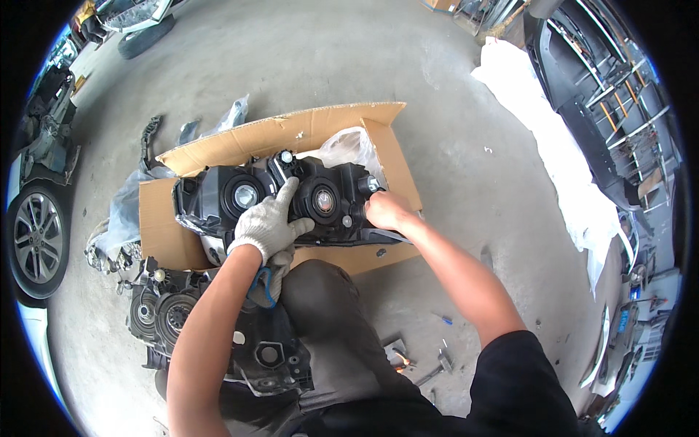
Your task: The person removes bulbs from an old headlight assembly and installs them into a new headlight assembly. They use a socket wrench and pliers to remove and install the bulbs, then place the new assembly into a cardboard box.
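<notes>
A black car headlight [211, 193], its back side up, lies across an open cardboard box [280, 127]. My left hand [266, 222], in a pale knitted glove, rests on the middle of the housing, index finger and thumb stretched apart. At the right end of the headlight, my bare right hand [387, 211] is closed against the housing; what its fingers hold is hidden. A loose glove [266, 288] with a blue cuff edge lies below my left wrist. Beside my leg sits a second, dustier headlight [269, 357], partly covered by my left forearm.
Clear plastic wrap [349, 148] bunches inside the box. A hammer [442, 360] and pliers [403, 358] lie on the concrete floor at lower right. White sheeting [528, 109] and car body parts [582, 138] line the right side. A car wheel [38, 240] stands at left.
</notes>
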`<state>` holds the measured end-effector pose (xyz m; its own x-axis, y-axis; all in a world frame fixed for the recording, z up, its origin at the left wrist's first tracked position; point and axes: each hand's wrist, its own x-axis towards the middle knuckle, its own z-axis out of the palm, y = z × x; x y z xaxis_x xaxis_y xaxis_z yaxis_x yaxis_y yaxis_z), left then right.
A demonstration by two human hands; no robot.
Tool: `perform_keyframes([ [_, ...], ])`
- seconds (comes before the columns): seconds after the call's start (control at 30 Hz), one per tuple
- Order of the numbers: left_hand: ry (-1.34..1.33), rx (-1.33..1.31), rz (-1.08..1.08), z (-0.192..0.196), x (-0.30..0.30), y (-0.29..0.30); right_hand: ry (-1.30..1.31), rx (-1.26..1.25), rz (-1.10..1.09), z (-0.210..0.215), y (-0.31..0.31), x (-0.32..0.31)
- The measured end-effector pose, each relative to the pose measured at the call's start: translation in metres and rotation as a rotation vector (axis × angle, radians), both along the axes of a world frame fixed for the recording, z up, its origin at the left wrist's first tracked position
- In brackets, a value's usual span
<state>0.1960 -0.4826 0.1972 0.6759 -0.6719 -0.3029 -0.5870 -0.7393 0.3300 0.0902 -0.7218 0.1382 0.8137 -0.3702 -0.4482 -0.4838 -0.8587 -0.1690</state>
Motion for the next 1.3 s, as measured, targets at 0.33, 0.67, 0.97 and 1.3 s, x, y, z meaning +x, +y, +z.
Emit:
perform_keyframes([
  [0.33, -0.085, -0.661, 0.127, 0.095, 0.019, 0.050, -0.224, -0.271, 0.506, -0.059, -0.039, -0.015],
  [0.67, -0.475, -1.277, 0.929, 0.178, -0.135, 0.324, -0.715, 0.221, 0.258, 0.075, 0.111, -0.054],
  [0.97, 0.249, -1.189, 1.220, 0.077, -0.194, 0.314, -0.506, 0.837, 0.485, 0.105, 0.214, -0.018],
  [1.3, -0.451, -0.658, 0.800, 0.030, -0.190, 0.291, -0.536, 0.606, 0.846, 0.099, 0.295, 0.018],
])
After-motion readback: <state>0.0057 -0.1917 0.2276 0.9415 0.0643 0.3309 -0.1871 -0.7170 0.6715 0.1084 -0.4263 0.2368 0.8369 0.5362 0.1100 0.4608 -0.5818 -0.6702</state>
